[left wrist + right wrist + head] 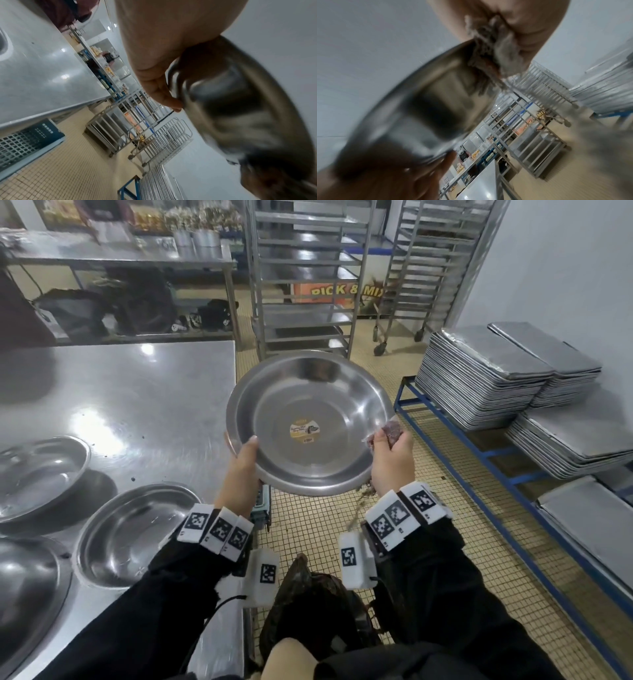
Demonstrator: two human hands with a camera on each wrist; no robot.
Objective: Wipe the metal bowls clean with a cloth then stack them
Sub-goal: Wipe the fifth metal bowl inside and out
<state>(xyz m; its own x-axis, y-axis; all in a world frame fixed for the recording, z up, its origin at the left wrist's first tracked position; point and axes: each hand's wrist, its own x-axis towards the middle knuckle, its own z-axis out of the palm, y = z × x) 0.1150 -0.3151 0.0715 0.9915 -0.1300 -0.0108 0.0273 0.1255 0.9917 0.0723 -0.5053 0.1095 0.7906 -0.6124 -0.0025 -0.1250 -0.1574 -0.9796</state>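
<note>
Steel surface [137, 392] at left carries three more shallow metal bowls [133, 532]. Round stainless bowl [308, 422] held over tiled floor, tilted toward viewer, presumably exposing inside for wiping. Left hand [239, 474] grip pinches rim; right hand [390, 460] grip bunches dark-red cloth [390, 431] at opposite rim.

A steel worktable [137, 392] fills the left of the room. Behind it stands a steel shelf unit [116, 261] with dark bags on its lower level. To the table's right, two wheeled tray racks [305, 278] stand on the tiled floor [428, 542], an orange "PICK & MIX" sign [342, 292] showing through them. Farther right, baking trays [486, 371] lie stacked on a blue frame [479, 453] by the wall.
</note>
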